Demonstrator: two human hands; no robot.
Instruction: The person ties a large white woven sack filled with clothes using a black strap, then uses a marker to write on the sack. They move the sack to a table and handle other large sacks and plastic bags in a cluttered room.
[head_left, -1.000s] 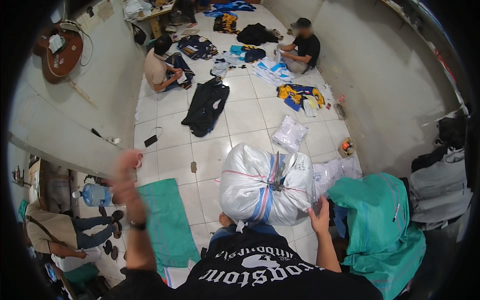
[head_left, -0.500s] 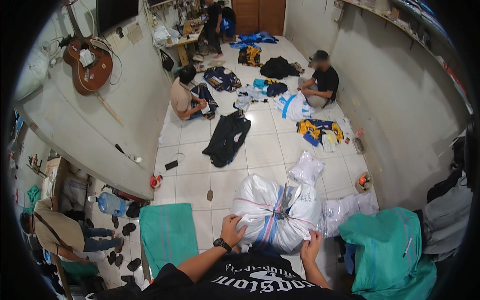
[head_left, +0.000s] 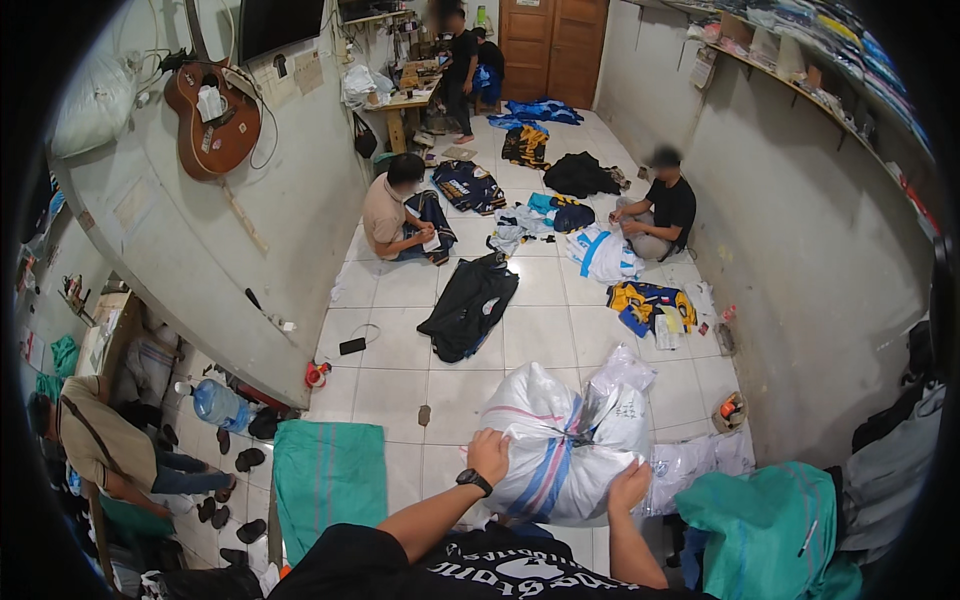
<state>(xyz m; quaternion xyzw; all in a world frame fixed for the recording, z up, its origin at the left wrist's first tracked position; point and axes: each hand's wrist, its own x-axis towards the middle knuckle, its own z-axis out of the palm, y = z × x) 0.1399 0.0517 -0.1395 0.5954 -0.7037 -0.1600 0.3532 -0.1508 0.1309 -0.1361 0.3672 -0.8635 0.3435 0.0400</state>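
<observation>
A large stuffed white woven sack with blue and pink stripes is in front of me, its gathered top tied with dark cord. My left hand, with a black watch on the wrist, grips the sack's near left side, fingers closed on the fabric. On its near right side my right hand also holds the fabric. The sack's underside is hidden, so whether it touches the floor is unclear. Just behind it lies a clear plastic package with pale contents, and more plastic packages lie to its right.
Green woven sacks lie at left and right. A black garment and several clothing piles are spread over the tiles. Two people sit on the floor; others are at the back and far left. A small basket stands by the right wall.
Both hands have moved the white sack slightly forward, and it now overlaps the plastic package behind. The sack looks tipped a little. My view has shifted too.
</observation>
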